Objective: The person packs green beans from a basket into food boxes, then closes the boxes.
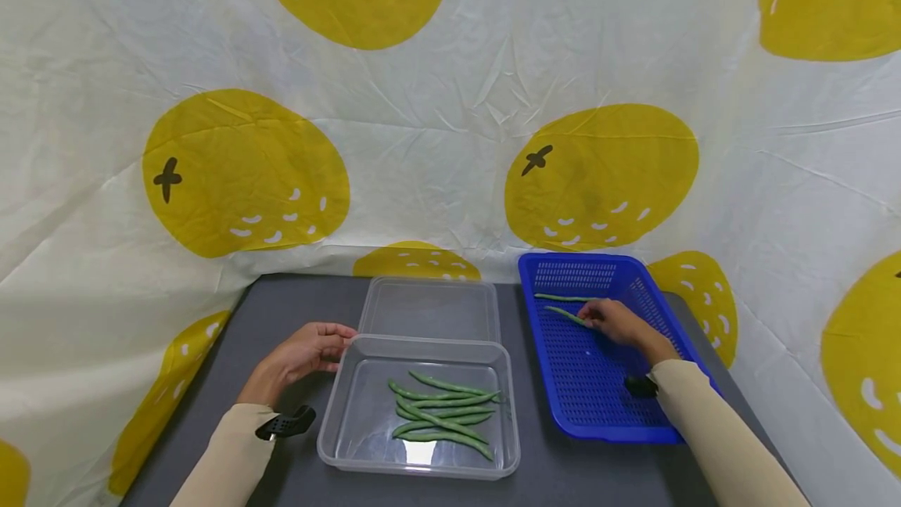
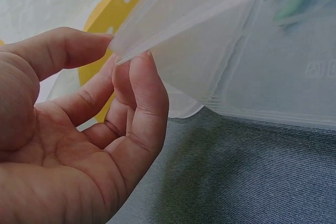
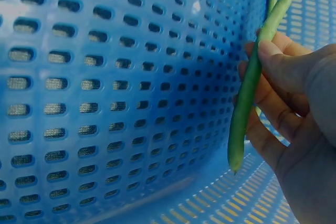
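My left hand [image 1: 299, 354] pinches the back left corner of the rim of a clear plastic food container [image 1: 415, 469]; the left wrist view shows thumb and fingertips at that rim. Several green beans [image 1: 443, 404] lie in the container, mostly toward its right side. Inside the blue perforated basket [image 1: 584, 422], my right hand [image 1: 619, 325] holds one green bean [image 3: 245, 103] between thumb and fingers. A second green bean [image 1: 563, 298] lies behind it near the basket's far end, partly hidden in the right wrist view.
Behind the container, a clear flat lid [image 1: 429, 307] lies on the dark grey table [image 1: 296, 300]. The basket stands to the right of the container with a gap between them. A white curtain [image 1: 436, 178] with yellow fruit prints hangs around the table.
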Demonstrator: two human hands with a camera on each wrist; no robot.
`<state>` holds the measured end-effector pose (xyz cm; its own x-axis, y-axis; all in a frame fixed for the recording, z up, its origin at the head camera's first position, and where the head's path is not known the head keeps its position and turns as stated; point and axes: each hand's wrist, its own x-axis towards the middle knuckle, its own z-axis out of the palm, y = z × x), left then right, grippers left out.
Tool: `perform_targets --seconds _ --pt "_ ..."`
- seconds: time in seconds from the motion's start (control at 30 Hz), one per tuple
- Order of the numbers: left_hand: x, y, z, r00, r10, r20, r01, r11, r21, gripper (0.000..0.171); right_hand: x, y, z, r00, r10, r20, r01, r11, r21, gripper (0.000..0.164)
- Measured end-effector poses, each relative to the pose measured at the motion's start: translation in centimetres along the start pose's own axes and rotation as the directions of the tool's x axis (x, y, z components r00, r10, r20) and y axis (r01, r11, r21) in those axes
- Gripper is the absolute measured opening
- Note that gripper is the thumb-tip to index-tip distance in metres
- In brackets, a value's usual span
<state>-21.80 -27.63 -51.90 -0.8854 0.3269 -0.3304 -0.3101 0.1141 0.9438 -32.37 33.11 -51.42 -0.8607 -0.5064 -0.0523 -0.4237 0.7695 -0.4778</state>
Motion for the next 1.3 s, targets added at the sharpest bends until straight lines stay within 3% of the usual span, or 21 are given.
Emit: perform_targets --seconds 0.2,0.6,0.8,1.03,1.3 --pt "0.0 0.1 0.0 1.000 0.002 -0.003 -0.002 1.000 0.003 0.043 -0.1 -0.6 0.0 1.000 -0.011 0.000 0.011 1.000 0.001 0.014" --pt "-0.1 -0.1 0.0 1.000 0.008 -0.001 -0.008 1.000 0.005 0.042 -0.7 -3.7 -1.1 1.000 -0.002 -0.027 0.005 0.994 0.110 0.011" --pt "-0.2 0.0 0.0 1.000 0.006 -0.001 -0.006 1.000 0.007 0.043 -1.3 -4.8 -1.7 0.998 -0.022 -0.051 0.027 0.995 0.096 0.014" --pt "-0.1 0.1 0.0 1.000 0.005 -0.009 -0.005 1.000 0.010 0.042 -2.1 -5.5 -2.4 0.999 0.000 -0.041 0.006 0.990 0.144 0.017" --pt "-0.1 0.1 0.1 1.000 0.004 -0.006 -0.004 1.000 0.007 0.043 -2.1 -6.0 -2.7 0.998 0.018 -0.055 -0.011 0.992 0.128 0.015"
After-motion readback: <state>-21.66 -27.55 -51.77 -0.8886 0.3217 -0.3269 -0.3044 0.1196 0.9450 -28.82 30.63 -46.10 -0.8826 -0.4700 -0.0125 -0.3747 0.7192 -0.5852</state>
